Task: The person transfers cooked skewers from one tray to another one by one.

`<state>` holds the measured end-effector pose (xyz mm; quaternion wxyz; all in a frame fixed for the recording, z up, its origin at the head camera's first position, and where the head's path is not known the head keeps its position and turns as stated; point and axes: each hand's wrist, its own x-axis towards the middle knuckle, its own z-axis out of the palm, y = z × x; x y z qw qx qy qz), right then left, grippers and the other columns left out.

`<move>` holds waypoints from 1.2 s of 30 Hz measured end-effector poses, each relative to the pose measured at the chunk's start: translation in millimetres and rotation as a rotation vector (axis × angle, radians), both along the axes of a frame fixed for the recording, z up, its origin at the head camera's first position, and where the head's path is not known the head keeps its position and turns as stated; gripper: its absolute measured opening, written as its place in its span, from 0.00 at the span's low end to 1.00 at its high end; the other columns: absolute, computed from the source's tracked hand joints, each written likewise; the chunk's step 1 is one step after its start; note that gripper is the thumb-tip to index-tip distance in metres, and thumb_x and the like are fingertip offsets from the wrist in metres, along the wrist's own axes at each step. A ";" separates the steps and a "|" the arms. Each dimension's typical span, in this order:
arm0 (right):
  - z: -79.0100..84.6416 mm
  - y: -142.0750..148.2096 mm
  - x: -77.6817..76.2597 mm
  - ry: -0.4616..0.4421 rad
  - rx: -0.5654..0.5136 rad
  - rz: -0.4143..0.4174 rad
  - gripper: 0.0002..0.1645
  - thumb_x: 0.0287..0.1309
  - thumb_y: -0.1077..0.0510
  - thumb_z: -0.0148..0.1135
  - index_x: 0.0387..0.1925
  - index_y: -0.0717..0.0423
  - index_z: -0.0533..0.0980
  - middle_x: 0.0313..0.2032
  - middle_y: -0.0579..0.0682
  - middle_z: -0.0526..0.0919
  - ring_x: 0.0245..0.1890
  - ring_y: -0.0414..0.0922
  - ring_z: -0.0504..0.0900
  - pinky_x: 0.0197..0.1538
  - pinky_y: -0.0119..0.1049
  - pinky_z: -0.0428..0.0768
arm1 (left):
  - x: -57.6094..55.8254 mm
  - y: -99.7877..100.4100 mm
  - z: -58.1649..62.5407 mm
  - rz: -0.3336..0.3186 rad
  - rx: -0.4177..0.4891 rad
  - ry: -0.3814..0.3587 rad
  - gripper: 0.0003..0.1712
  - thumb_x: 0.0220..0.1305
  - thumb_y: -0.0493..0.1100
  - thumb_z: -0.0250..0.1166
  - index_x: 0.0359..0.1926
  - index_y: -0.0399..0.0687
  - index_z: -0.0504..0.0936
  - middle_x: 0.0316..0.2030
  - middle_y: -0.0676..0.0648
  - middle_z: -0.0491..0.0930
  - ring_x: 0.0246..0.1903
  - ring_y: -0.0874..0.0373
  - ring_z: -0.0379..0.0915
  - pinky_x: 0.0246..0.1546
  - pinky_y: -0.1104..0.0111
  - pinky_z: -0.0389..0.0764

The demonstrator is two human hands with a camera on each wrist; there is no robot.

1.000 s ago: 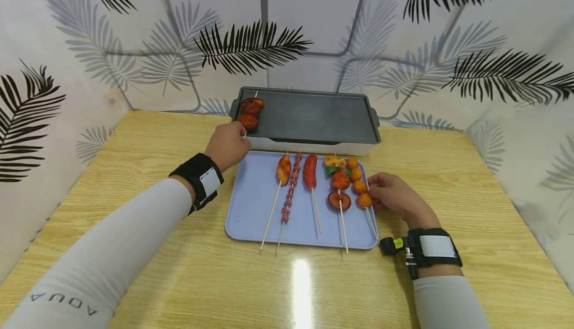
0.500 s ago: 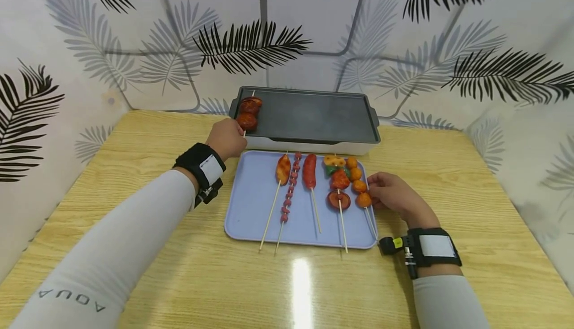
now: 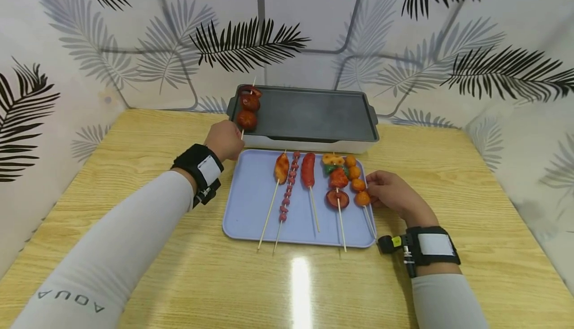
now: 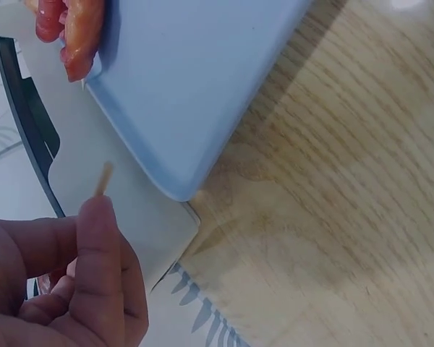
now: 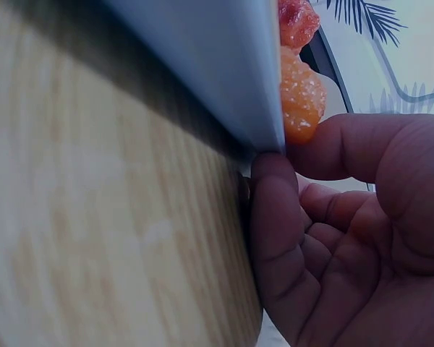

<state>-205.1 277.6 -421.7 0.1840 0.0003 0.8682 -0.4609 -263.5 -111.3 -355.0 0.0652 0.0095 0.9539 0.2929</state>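
My left hand (image 3: 224, 140) pinches the stick of a food skewer (image 3: 247, 119) between thumb and fingers, at the front left corner of the dark grill pan (image 3: 314, 114). Its round, glossy reddish-brown pieces overlap the pan's left end, and the far tip reaches past the back rim in the head view. In the left wrist view the stick's near end (image 4: 103, 179) sticks out beyond the thumb. My right hand (image 3: 392, 194) holds the right rim of the light-blue tray (image 3: 251, 204), thumb and index finger at its edge, beside the skewer of orange balls (image 3: 358, 184).
Several skewers lie on the tray: a flat orange-brown piece (image 3: 281, 168), small pink beads (image 3: 287, 202), a red sausage (image 3: 308, 169) and mixed pieces (image 3: 338, 178). The grill's white base (image 3: 314, 144) stands right behind the tray. A leaf-patterned wall covering (image 3: 309, 30) rises behind the table (image 3: 179, 269).
The far end of the left hand's skewer has risen and shifted back over the pan's rear rim. My left hand has moved slightly left. My right hand stays at the tray's rim.
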 end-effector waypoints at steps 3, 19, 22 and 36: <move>-0.4 0.5 -0.6 -0.002 -0.006 -0.005 0.22 0.68 0.63 0.49 0.59 0.71 0.66 0.48 0.63 0.76 0.36 0.47 0.79 0.39 0.36 0.81 | 0.0 0.1 -1.5 0.001 0.003 0.007 0.18 0.57 0.31 0.57 0.13 0.46 0.69 0.11 0.51 0.69 0.12 0.61 0.69 0.14 0.73 0.69; 0.1 1.2 -0.5 -0.004 0.006 -0.012 0.21 0.69 0.62 0.50 0.58 0.70 0.67 0.48 0.63 0.76 0.37 0.48 0.78 0.41 0.37 0.81 | 8.5 3.0 -13.0 0.006 0.041 0.127 0.03 0.62 0.32 0.56 0.31 0.36 0.74 0.26 0.42 0.75 0.24 0.51 0.73 0.21 0.66 0.68; 0.0 0.4 -0.8 -0.005 0.008 -0.007 0.20 0.69 0.62 0.50 0.58 0.70 0.67 0.48 0.63 0.76 0.37 0.49 0.78 0.41 0.37 0.81 | 9.4 1.9 -17.6 0.014 0.061 0.118 0.02 0.63 0.32 0.56 0.34 0.35 0.73 0.28 0.41 0.73 0.26 0.50 0.71 0.22 0.66 0.68; 1.0 -0.2 -0.6 -0.004 0.005 -0.007 0.21 0.68 0.63 0.49 0.58 0.71 0.67 0.48 0.63 0.76 0.37 0.48 0.78 0.41 0.37 0.81 | 15.3 -2.0 -25.5 0.003 0.123 0.179 0.06 0.70 0.35 0.54 0.42 0.34 0.71 0.32 0.39 0.73 0.29 0.48 0.70 0.27 0.64 0.69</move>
